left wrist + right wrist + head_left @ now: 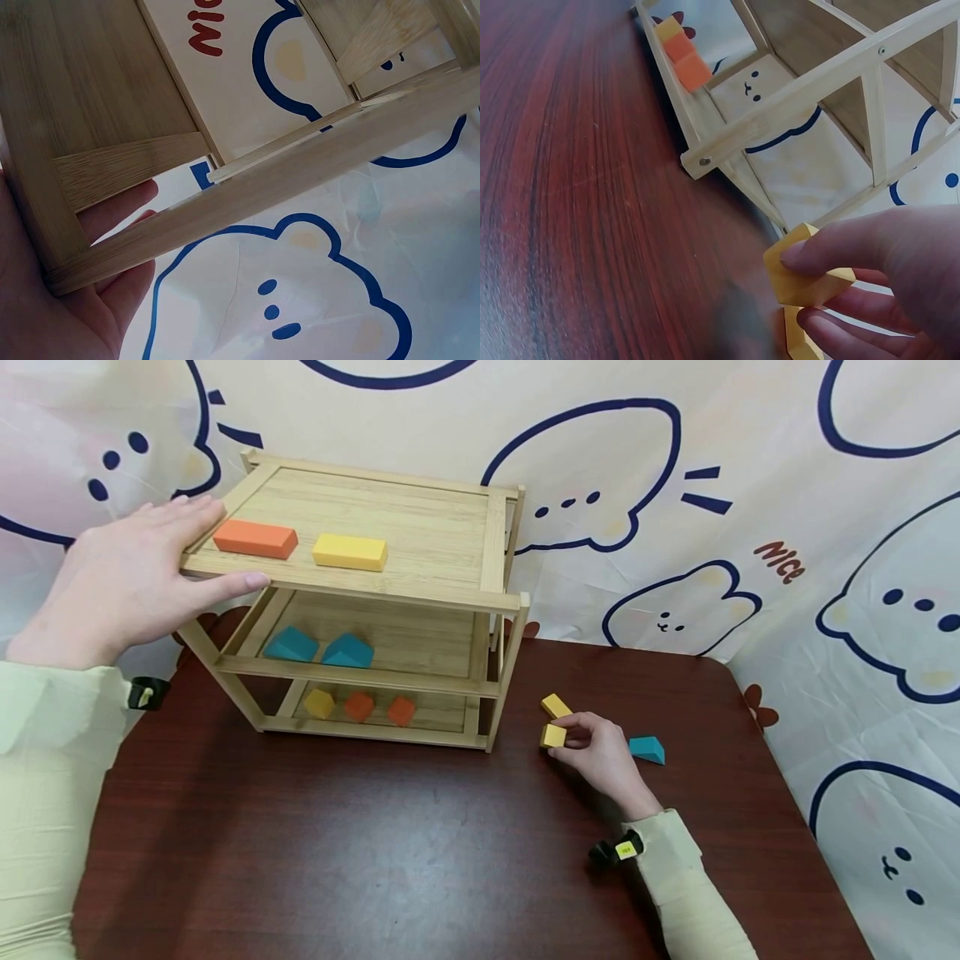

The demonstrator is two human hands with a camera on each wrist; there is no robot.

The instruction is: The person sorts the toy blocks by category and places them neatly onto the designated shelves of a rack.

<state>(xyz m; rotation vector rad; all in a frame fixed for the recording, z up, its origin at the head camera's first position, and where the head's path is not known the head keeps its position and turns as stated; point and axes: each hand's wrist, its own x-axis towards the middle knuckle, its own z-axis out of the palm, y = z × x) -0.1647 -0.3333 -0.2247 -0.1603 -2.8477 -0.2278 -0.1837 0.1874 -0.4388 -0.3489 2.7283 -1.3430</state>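
Observation:
My right hand (600,758) pinches a yellow cube block (553,737) between thumb and fingers, to the right of a three-tier wooden shelf (420,597). In the right wrist view, the thumb lies across the face of that yellow cube block (806,274). Another yellow block (556,706) lies on the table just behind it, and a blue block (647,749) lies right of the hand. My left hand (127,577) holds the shelf's top left corner, its thumb along the front edge. In the left wrist view, fingers (124,214) show past the wooden frame.
An orange block (255,539) and a yellow block (350,552) sit on the top tier. Two blue blocks (348,651) are on the middle tier. The bottom tier holds a yellow block (319,703) and two orange blocks (359,707). A cartoon-printed cloth (585,593) hangs behind the dark table (360,852).

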